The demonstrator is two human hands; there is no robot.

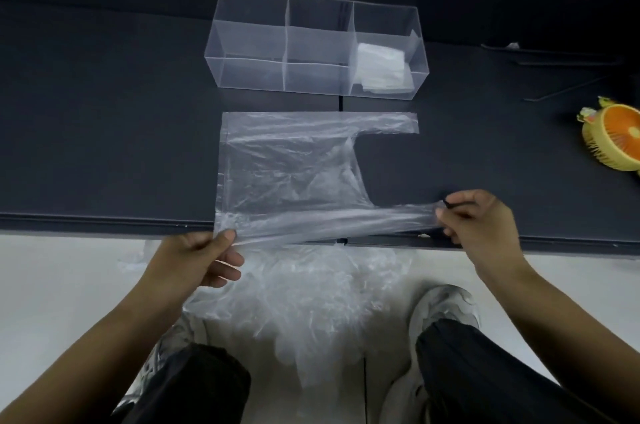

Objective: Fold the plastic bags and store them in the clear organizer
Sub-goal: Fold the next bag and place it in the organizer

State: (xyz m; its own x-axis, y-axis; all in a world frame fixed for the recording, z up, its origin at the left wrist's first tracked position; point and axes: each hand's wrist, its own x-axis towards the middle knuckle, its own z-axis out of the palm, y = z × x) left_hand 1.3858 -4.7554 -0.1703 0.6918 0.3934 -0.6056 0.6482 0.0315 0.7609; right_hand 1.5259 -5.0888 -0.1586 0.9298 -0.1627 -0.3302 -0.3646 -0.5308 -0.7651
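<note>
a person sits on a pale floor (62, 288) facing a low dark table (104, 146), seen from their own head. everything here is placed from the plastic bag (287, 164) spread flat on that table.

nearest to the viewer, below the bag, are two knees in black trousers (485, 371) and grey shoes (446, 309). between the legs, just in front of the bag's near edge, a loose heap of clear bags (304, 306) lies on the floor.

the left hand (197, 257) pinches the bag's near left corner, thumb on top and fingers curled beneath. the right hand (481, 219) pinches the end of the bag's near handle between thumb and fingers. the near edge is stretched taut between the two hands, over the table's front lip.

the bag lies sideways, its closed bottom to the left and its two handles pointing right. the far handle lies flat on the table.

just beyond the bag's far edge, not touching it, stands the clear organizer (242, 42), a long box split into compartments. a stack of folded white bags (381, 67) sits in its right end section.

well to the right of the bag lies a small yellow fan (616, 139) with an orange-slice face.
</note>
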